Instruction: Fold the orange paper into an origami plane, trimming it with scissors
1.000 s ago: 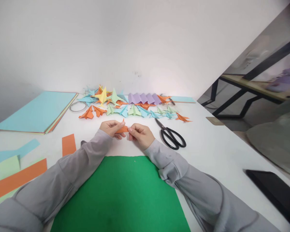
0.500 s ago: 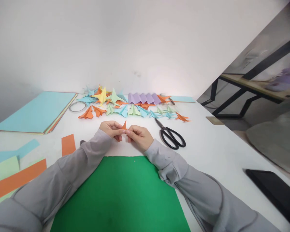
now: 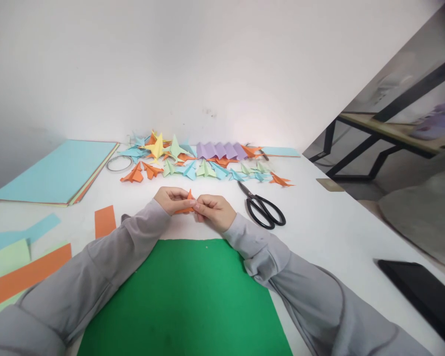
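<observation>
A small folded orange paper (image 3: 189, 195) is held between my two hands, its pointed tip sticking up. My left hand (image 3: 172, 199) pinches it from the left, with an orange edge showing below the thumb. On the other side, my right hand (image 3: 215, 209) grips it between thumb and fingers. Much of the paper is hidden by the fingers. Both hands are above the white table, just beyond the far edge of a green sheet (image 3: 185, 291). Black-handled scissors (image 3: 261, 206) lie to the right of my right hand.
Several folded paper planes (image 3: 205, 169) and a purple pleated paper (image 3: 221, 151) line the wall. Coloured sheets (image 3: 59, 170) are stacked at the left beside a wire coil (image 3: 119, 163). Orange strips (image 3: 31, 275) lie nearer. A dark tablet-like object (image 3: 422, 291) rests at the right.
The orange paper has turned a little in my fingers and sits slightly lower, with more of its lower edge showing under the left thumb. Both hands have barely moved.
</observation>
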The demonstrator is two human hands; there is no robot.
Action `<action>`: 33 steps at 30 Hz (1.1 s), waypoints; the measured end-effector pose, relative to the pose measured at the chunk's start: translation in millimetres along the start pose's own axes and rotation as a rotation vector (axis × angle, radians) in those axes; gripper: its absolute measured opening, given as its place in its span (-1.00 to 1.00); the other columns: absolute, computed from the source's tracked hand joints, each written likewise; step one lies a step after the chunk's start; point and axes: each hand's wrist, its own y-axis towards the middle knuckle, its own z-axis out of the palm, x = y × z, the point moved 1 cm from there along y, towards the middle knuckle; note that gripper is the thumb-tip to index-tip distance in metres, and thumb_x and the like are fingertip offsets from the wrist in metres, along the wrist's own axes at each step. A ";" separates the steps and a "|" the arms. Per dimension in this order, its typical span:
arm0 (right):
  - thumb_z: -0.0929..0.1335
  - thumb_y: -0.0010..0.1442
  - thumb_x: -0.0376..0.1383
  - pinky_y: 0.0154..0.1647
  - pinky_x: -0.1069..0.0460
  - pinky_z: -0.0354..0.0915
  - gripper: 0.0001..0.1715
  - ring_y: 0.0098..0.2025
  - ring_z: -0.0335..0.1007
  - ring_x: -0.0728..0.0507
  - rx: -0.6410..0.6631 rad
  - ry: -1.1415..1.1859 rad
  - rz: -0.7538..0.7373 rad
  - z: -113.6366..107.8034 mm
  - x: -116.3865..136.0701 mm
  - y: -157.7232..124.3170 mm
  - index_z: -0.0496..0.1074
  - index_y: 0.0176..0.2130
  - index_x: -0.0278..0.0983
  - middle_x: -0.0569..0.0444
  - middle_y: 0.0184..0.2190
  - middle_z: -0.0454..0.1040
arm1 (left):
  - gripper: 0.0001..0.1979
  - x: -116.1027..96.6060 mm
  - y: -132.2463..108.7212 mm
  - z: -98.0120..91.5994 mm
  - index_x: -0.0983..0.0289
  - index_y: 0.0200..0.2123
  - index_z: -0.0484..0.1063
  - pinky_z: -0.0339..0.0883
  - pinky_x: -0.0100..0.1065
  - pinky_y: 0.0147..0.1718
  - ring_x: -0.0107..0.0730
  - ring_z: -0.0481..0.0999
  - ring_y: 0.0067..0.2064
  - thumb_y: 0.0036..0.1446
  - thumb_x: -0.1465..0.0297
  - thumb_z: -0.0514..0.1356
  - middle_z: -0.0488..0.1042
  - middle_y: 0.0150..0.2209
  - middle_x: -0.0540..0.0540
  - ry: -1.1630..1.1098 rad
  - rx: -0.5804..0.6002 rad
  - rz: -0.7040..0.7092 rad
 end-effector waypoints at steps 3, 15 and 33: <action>0.34 0.00 0.05 -0.54 0.08 0.10 -0.53 -0.64 0.15 0.02 0.044 -0.030 0.002 0.2 0.4 -0.5 0.28 -0.63 -0.27 0.19 -0.73 0.30 | -0.76 -2.8 -2.2 2.2 0.34 -0.65 0.46 0.15 -0.53 -0.70 -0.62 0.26 -0.70 -0.36 0.31 0.40 0.34 -0.76 -0.05 0.042 0.013 0.002; 0.33 0.00 0.06 -0.51 0.06 0.13 -0.51 -0.62 0.18 0.01 0.150 -0.019 0.003 3.4 4.7 -0.7 0.28 -0.63 -0.27 0.18 -0.72 0.31 | -0.75 -2.3 0.6 2.8 0.31 -0.77 0.42 -0.01 -0.51 -0.76 -0.63 0.12 -0.75 -0.24 0.30 0.30 0.21 -0.83 -0.07 0.147 -0.090 0.032; 0.38 -0.04 0.03 -0.57 0.10 0.09 -0.55 -0.64 0.18 0.04 -0.140 0.117 -0.010 -2.8 0.0 2.5 0.35 -0.58 -0.30 0.16 -0.69 0.37 | -0.72 0.7 -1.1 2.3 0.38 -0.57 0.48 0.31 -0.45 -0.69 -0.42 0.45 -0.61 -0.34 0.28 0.38 0.45 -0.66 0.06 -0.010 -0.064 0.060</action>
